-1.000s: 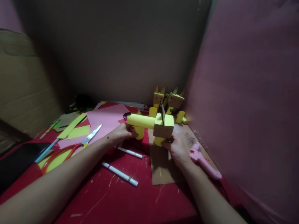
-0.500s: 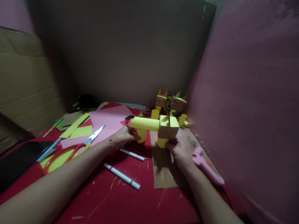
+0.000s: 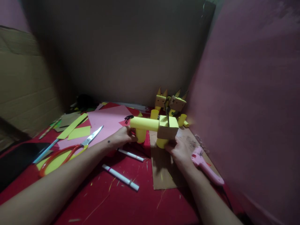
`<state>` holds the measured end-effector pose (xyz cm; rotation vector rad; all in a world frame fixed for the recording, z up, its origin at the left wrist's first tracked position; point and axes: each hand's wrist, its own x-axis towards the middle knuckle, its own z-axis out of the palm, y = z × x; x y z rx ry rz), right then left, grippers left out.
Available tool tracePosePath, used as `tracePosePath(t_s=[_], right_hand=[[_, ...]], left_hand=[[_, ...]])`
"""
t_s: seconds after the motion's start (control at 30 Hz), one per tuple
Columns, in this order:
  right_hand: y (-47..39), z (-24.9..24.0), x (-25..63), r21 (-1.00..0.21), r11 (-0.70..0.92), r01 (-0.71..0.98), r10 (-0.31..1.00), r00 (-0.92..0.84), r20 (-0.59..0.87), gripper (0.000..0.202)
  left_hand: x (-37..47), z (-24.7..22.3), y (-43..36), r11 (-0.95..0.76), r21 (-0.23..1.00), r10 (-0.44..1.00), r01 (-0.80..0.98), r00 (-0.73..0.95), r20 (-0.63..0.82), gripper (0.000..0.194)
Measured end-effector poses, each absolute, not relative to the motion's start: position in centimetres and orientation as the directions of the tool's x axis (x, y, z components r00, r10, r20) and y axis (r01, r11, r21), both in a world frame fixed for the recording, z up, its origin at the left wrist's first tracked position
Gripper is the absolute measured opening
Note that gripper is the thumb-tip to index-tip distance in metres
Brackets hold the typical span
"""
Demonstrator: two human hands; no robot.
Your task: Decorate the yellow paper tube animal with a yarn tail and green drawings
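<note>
A yellow paper animal figure (image 3: pixel 145 124) stands level in front of me, with a tube body, tube legs, a boxy head at the right and a black string tail at the left. My left hand (image 3: pixel 124 135) is closed around its rear leg. At the front leg, under the box head, my right hand (image 3: pixel 177 150) grips with thumb and fingers, partly hidden by the head. Below the figure's front lies a cardboard sheet (image 3: pixel 162 178); whether the legs touch the surface I cannot tell.
Scissors (image 3: pixel 70 153), a dark phone-like slab (image 3: pixel 18 161) and pink paper (image 3: pixel 107 118) lie left. Two white markers (image 3: pixel 120 177) rest on the red cloth (image 3: pixel 117 206). A pink glue gun (image 3: pixel 206 167) is at right. Similar cardboard-headed figures (image 3: pixel 177 103) stand at the back.
The whole view has shifted slightly, so everything appears a little further left. Both hands keep the same hold on the paper figure.
</note>
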<state>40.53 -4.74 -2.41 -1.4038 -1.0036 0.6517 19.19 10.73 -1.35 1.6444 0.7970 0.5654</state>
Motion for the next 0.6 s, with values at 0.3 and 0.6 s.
tracePosePath(t_s=[0.3, 0.6], right_hand=[[-4.5, -3.0, 40.3, -0.972, 0.154, 0.176, 0.837, 0.501, 0.223, 0.036], [-5.4, -2.6, 41.6, -0.935, 0.311, 0.169, 0.471, 0.828, 0.306, 0.038]], left_hand=[[15.5, 2.0, 12.1, -0.14, 0.952, 0.883, 0.273, 0.47, -0.005, 0.024], [11.0, 3.4, 11.0, -0.273, 0.885, 0.937, 0.377, 0.314, 0.156, 0.024]])
